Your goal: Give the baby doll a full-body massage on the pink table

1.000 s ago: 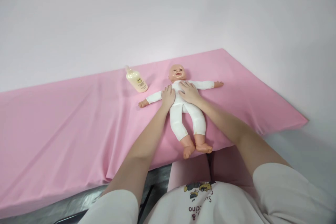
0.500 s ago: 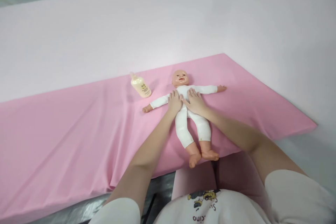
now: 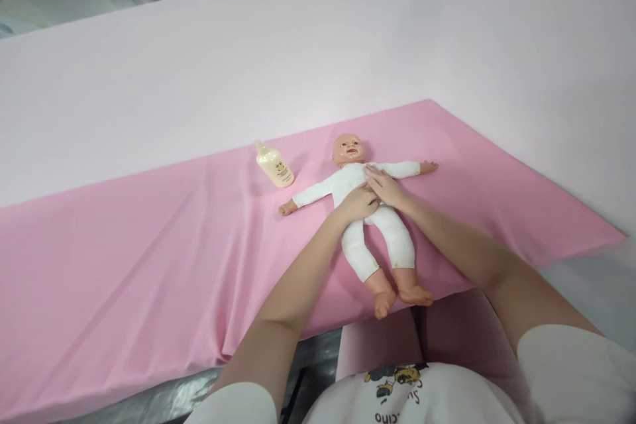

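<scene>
A baby doll (image 3: 370,222) in a white bodysuit lies on its back on a pink cloth (image 3: 124,252), arms spread, feet at the near edge. My left hand (image 3: 358,202) lies flat across the doll's belly, fingers pointing right. My right hand (image 3: 385,187) rests on the doll's chest just above it, fingers apart and touching the left hand. Neither hand grips anything.
A cream lotion bottle (image 3: 275,165) lies on the cloth, left of the doll's head. A pale pink wall (image 3: 298,59) rises behind the table. The cloth hangs over the near edge, where grey floor (image 3: 149,397) shows.
My left hand has slid from the doll's left shoulder down across its belly. My right hand has shifted slightly on the chest. The view has tilted a little.
</scene>
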### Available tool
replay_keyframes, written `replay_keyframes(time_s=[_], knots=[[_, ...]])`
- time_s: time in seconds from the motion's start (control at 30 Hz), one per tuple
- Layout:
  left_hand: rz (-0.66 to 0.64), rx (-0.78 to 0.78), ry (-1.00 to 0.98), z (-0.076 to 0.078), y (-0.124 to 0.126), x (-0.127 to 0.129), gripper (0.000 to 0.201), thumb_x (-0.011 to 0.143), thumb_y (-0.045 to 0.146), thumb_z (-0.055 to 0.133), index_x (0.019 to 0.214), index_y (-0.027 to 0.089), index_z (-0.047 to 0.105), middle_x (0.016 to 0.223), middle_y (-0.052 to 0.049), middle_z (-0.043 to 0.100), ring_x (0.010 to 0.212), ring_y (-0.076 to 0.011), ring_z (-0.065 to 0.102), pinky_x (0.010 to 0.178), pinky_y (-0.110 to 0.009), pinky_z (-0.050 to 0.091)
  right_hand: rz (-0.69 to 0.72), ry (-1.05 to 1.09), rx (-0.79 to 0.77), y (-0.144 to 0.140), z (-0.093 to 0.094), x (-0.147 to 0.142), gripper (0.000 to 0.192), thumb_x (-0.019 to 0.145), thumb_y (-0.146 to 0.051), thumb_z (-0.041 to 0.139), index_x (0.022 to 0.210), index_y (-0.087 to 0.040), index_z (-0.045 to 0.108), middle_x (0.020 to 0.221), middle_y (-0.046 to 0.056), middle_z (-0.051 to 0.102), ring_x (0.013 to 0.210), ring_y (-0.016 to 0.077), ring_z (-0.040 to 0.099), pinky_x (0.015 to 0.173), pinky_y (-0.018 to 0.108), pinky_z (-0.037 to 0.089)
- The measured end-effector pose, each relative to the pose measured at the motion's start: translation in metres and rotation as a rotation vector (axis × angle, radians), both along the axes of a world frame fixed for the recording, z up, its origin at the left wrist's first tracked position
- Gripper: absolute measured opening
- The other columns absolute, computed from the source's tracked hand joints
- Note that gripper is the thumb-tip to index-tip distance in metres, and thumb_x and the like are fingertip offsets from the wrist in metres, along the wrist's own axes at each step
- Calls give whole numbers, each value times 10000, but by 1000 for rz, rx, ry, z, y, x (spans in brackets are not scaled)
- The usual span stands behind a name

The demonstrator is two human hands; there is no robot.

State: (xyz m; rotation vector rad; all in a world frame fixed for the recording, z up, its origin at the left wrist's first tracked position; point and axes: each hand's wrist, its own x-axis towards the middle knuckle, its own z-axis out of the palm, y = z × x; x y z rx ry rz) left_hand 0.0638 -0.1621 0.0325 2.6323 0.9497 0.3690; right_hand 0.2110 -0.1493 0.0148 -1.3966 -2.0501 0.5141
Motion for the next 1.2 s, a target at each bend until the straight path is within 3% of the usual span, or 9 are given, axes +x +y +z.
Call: replay_keyframes(time_s=[0.1,0.27,0.37,0.53,0.7,0.83,0.93,1.07,1.2], knots=[[-55,-129,-225,-3,9,-9,241,807,158,552,839,182,790,1036,-70,783,1081,-242,705,1022,-364,527,113,-13,62,-5,2,2,531,1016,-298,292,1485,-151,493,1606,104,399,1546,216,288,1277,495,192],[61,-335,-529,-9,8,-15,203,654,104,549,742,135,729,795,-54,772,801,-211,736,770,-311,587,370,-34,137,-14,13,-4,508,1017,-245,265,1426,-185,561,1497,55,562,1481,172,413,1278,475,219],[98,-424,-612,-12,8,-14,143,635,109,506,571,160,622,573,-27,679,605,-173,673,643,-285,564,385,-88,114,-8,18,-9,507,1008,-213,259,1360,-214,625,1477,18,583,1470,157,425,1280,460,217],[278,-331,-644,-17,10,-11,188,688,144,459,515,191,516,449,15,542,459,-132,530,522,-255,454,329,-115,84,8,21,-13,529,1034,-238,214,1358,-208,631,1483,14,577,1483,148,401,1274,421,214],[371,-179,-645,-16,5,-12,261,839,211,457,584,197,509,598,8,596,617,-145,561,690,-277,483,90,-148,70,3,18,-13,515,1047,-287,227,1434,-218,559,1593,14,437,1532,210,312,1260,458,217],[456,4,-617,-15,6,-15,233,927,226,418,774,199,590,822,-28,687,832,-177,638,854,-305,515,-108,-256,-1,-9,15,-18,576,1017,-278,330,1553,-69,351,1653,138,293,1537,291,288,1245,463,248],[450,34,-539,-15,9,-16,267,947,202,404,1039,185,655,1122,-77,726,1094,-203,655,1031,-353,486,-168,-310,-44,-22,18,-23,605,1020,-293,311,1529,32,342,1624,229,320,1502,340,341,1218,472,287],[351,71,-365,-14,10,-19,387,978,228,381,1270,200,633,1434,-68,609,1431,-226,464,1221,-439,317,-58,-317,49,-36,24,-28,536,968,-219,398,1436,22,497,1463,244,546,1358,329,504,1164,448,353],[202,79,-284,-12,12,-26,438,1009,268,321,1274,211,666,1449,-44,601,1490,-221,386,1248,-459,274,184,-222,140,-33,26,-24,393,918,-154,484,1247,-64,680,1284,176,695,1247,262,589,1168,402,358]])
